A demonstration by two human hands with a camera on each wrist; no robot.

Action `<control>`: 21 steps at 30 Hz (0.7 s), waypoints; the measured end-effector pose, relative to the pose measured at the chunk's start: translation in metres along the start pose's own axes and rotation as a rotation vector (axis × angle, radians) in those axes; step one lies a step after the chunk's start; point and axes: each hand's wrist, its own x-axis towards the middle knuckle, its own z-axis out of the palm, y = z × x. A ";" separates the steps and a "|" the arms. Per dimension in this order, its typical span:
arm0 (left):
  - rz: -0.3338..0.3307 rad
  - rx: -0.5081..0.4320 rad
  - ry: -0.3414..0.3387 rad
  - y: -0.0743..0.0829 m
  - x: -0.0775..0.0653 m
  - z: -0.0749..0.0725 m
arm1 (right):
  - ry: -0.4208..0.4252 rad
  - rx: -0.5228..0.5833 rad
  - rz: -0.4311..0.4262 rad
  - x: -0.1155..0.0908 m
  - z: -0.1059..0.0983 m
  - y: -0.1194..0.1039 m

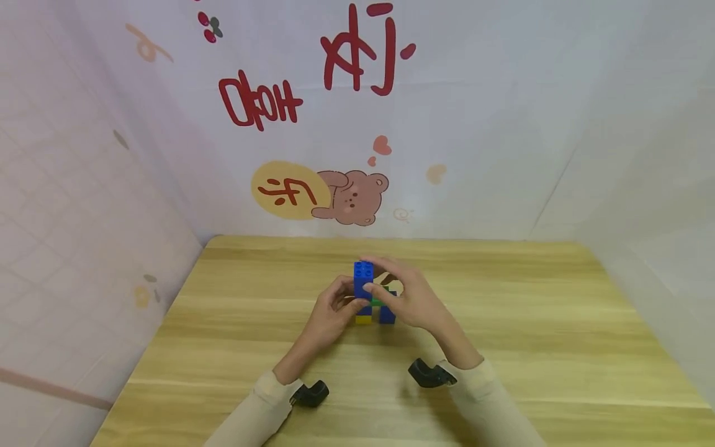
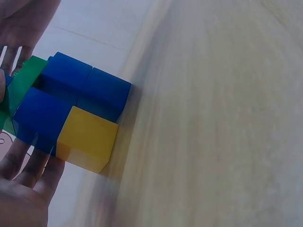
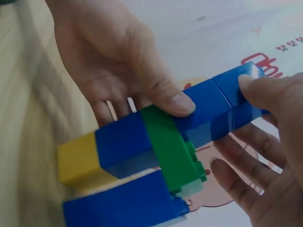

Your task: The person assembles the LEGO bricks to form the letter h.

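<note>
A toy-brick build stands on the table. One column has a yellow brick (image 3: 80, 161) at the bottom and a blue brick (image 3: 124, 144) above it. Across that and a second column of blue bricks (image 2: 105, 92) lies a green brick (image 3: 171, 151). Above the green one, two more blue bricks are stacked; the upper is the top blue brick (image 1: 364, 270). My left hand (image 1: 331, 315) grips the yellow-based column from the left, thumb near the green brick. My right hand (image 1: 414, 299) pinches the top blue brick between thumb and fingers, some of them hidden behind it.
The wooden table (image 1: 234, 347) reaches back to a white wall sheet (image 1: 475, 124) printed with red characters and a bear. Light sheets also hang at both sides. A black device (image 1: 310, 394) is strapped at the left wrist, another black device (image 1: 429, 374) at the right.
</note>
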 end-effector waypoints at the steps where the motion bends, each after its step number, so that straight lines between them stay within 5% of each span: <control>1: -0.003 -0.002 0.001 0.001 0.001 0.000 | -0.001 0.014 0.006 -0.001 -0.001 0.000; 15: -0.084 -0.005 -0.030 0.003 0.001 -0.006 | 0.006 0.047 0.127 -0.027 0.001 0.023; 21: -0.055 -0.021 -0.074 -0.004 0.002 -0.017 | 0.018 0.072 0.176 -0.037 0.003 0.035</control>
